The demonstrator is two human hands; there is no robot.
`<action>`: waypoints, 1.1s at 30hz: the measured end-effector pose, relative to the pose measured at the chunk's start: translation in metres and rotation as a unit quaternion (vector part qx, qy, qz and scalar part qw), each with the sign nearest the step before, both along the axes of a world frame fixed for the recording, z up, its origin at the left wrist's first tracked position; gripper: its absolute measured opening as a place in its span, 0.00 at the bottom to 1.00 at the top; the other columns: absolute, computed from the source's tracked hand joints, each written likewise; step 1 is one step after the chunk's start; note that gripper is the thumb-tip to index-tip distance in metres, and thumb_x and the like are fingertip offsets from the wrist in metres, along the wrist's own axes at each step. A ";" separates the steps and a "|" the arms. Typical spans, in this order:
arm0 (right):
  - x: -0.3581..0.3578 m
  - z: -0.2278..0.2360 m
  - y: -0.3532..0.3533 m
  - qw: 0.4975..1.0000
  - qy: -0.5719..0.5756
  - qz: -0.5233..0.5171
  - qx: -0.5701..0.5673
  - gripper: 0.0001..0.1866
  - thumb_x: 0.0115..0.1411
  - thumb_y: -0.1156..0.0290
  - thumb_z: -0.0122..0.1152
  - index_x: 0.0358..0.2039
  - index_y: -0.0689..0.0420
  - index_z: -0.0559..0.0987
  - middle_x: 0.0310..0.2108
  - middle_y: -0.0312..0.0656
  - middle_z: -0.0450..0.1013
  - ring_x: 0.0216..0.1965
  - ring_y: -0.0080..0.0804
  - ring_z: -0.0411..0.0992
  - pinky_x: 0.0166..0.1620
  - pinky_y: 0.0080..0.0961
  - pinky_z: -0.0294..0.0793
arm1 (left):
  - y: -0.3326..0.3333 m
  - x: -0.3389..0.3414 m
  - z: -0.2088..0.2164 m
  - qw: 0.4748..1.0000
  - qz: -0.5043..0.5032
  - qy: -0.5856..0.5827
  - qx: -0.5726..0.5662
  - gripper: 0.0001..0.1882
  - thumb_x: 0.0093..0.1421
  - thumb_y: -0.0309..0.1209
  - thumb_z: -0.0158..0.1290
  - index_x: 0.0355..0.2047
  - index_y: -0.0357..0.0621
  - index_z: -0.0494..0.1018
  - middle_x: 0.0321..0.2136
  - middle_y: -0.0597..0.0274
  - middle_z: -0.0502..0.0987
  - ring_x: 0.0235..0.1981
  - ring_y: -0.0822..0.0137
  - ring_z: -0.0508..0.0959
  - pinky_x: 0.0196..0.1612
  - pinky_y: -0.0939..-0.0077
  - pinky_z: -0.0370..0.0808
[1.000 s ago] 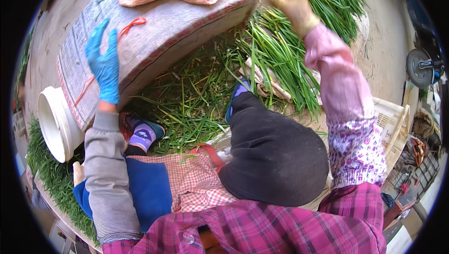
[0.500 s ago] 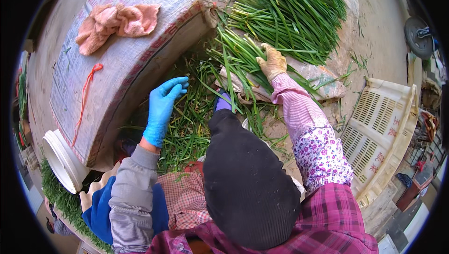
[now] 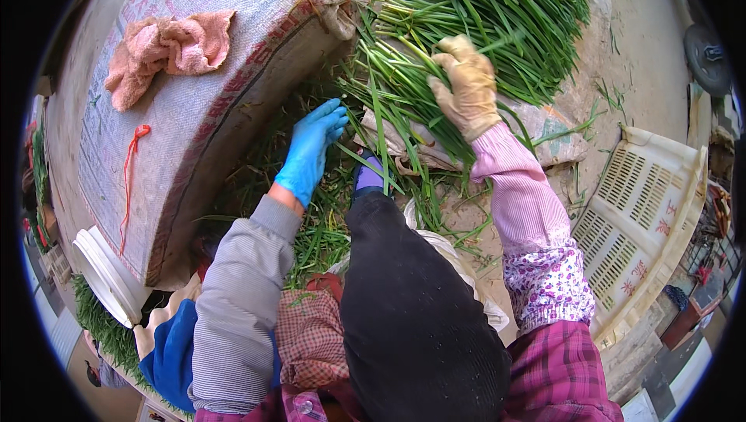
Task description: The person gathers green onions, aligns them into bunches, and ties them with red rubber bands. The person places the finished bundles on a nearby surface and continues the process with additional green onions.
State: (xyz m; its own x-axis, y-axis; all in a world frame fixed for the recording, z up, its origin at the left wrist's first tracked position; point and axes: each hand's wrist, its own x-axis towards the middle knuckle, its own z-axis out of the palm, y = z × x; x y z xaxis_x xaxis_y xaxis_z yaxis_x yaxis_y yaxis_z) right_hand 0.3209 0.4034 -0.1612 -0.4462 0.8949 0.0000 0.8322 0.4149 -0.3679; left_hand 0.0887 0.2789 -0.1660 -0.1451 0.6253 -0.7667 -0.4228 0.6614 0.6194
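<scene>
A thick pile of long green chives [image 3: 497,18] with pale stem ends lies on a sack at the far right. In front of it rests a looser bunch of chives [image 3: 408,88]. My right hand [image 3: 466,88], in a tan glove, is over this bunch, its thumb apart from its bent fingers. In a blue glove, my left hand [image 3: 315,146] stretches toward the stem ends with nothing seen in it. Loose leaf scraps [image 3: 318,235] cover the ground beneath my left hand.
A large pale woven sack [image 3: 210,88] stands at the left, bearing a pink cloth [image 3: 167,53] and a red string [image 3: 132,177]. Beside its near end is a white bucket [image 3: 109,274]. A cream plastic crate [image 3: 637,212] stands at the right. My dark-clad leg [image 3: 420,298] is between my arms.
My left hand has moved right and up, toward the stem ends, and its fingers have straightened. My right hand has shifted slightly right and up, its fingers more spread.
</scene>
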 end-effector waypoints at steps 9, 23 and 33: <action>-0.076 -0.038 -0.002 0.966 -0.007 0.000 -0.259 0.55 0.35 0.42 0.73 0.59 0.57 0.58 0.52 0.54 0.66 0.53 0.47 0.67 0.54 0.34 0.67 | 0.027 0.007 -0.062 0.989 0.093 -0.107 -0.033 0.17 0.62 0.35 0.46 0.48 0.41 0.69 0.42 0.59 0.75 0.43 0.67 0.73 0.45 0.74 0.70; -0.016 0.047 0.004 0.887 0.252 -0.069 -0.382 0.16 0.46 0.70 0.68 0.38 0.57 0.78 0.31 0.41 0.77 0.32 0.31 0.75 0.38 0.27 0.73 | -0.078 -0.049 0.129 0.979 -0.158 0.063 0.116 0.21 0.63 0.35 0.46 0.55 0.43 0.67 0.46 0.64 0.75 0.43 0.75 0.74 0.47 0.82 0.68; -0.047 0.229 -0.007 0.865 0.376 0.095 -0.319 0.18 0.49 0.76 0.67 0.42 0.58 0.78 0.34 0.35 0.77 0.34 0.22 0.72 0.40 0.22 0.73 | -0.142 -0.063 0.236 0.924 -0.101 0.202 0.307 0.39 0.57 0.29 0.55 0.65 0.45 0.49 0.61 0.54 0.59 0.62 0.65 0.59 0.62 0.69 0.56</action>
